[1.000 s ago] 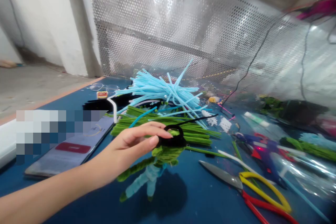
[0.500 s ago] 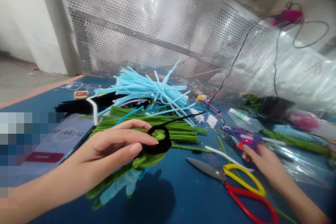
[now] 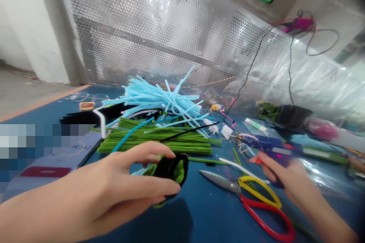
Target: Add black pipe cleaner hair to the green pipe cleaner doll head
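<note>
Low centre of frame: green pipe-cleaner figure [image 3: 172, 169] with black wrap, pinched between thumb and fingers of left hand [image 3: 119, 190], tipped sideways, likely to present the black end rightward. Lower right: right hand [image 3: 288, 180] closed round glue gun [image 3: 265, 144], nozzle aimed left, above scissors [image 3: 256, 193].

Fuzzy pipe-cleaner figure [image 3: 171, 169], glossy plastic glue gun [image 3: 265, 145], shiny perforated metal panel [image 3: 159, 34].
</note>
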